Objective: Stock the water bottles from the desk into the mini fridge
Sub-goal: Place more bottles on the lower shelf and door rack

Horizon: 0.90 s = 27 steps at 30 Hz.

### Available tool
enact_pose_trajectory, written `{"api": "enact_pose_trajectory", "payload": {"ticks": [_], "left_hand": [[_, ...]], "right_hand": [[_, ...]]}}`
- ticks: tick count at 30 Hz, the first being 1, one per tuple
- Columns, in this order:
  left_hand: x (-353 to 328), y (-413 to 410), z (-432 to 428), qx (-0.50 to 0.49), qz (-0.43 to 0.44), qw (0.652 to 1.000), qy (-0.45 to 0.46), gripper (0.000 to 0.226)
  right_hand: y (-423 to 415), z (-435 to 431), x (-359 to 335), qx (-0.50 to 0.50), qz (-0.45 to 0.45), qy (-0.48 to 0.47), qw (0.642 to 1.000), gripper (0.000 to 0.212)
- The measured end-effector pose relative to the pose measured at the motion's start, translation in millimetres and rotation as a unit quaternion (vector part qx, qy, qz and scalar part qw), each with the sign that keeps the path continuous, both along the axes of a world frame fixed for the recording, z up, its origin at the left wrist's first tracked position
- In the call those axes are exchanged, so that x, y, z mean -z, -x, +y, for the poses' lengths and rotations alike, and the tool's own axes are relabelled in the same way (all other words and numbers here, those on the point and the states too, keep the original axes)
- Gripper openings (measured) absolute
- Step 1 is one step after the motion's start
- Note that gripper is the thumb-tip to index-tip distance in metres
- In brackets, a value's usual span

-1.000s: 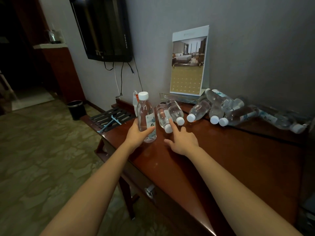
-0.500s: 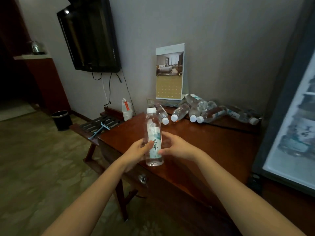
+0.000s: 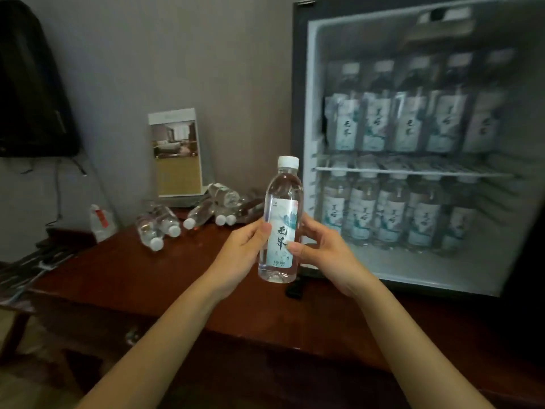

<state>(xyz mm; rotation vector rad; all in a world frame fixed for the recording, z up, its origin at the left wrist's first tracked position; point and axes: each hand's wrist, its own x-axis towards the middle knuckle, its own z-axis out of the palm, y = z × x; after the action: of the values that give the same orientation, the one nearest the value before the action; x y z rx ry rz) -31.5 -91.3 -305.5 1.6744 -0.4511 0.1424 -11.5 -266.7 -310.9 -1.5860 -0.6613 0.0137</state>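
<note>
I hold one clear water bottle (image 3: 281,222) with a white cap upright above the desk (image 3: 118,273), just left of the mini fridge (image 3: 413,149). My left hand (image 3: 241,249) grips its left side and my right hand (image 3: 321,249) grips its right side, thumb across the label. The fridge stands open on the desk's right end, with a row of upright bottles on its upper shelf (image 3: 410,169) and another row below. Several more bottles (image 3: 203,214) lie on their sides at the back of the desk near the wall.
A standing calendar card (image 3: 175,152) leans against the wall behind the lying bottles. A small white packet (image 3: 101,221) sits at the desk's back left corner. A dark wall-mounted TV (image 3: 29,93) hangs at the left, above a slatted luggage rack (image 3: 26,270).
The bottle went from standing on the desk in my left hand to being held in both hands. It rose and moved right as my view swung toward the open fridge.
</note>
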Motion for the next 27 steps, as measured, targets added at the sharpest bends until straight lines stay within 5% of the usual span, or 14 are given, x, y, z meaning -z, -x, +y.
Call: {"api": "enact_pose_trajectory", "payload": {"ticks": [10,13,17,27], "left_hand": [[-46.2,22.8,-183.7,0.174,-0.087,0.98,0.032,0.037],[-63.5,41.6,-230.5,0.213,-0.128,0.968,0.041,0.054],[-89.1,74.5,-288.5,0.245,-0.227,0.94,0.069,0.057],[-156.3,170.6,-407.5,0.329,-0.307,0.885,0.117,0.058]], "right_hand": [[98.9,-168.4,-48.3,0.231,-0.088,0.016,0.969,0.047],[143.8,-202.6,-71.3,0.292,-0.12,0.037,0.948,0.049],[201.5,-244.1,-99.6,0.375,-0.151,0.045,0.914,0.052],[308.7,-324.7,-150.0,0.551,-0.261,0.087,0.788,0.061]]}}
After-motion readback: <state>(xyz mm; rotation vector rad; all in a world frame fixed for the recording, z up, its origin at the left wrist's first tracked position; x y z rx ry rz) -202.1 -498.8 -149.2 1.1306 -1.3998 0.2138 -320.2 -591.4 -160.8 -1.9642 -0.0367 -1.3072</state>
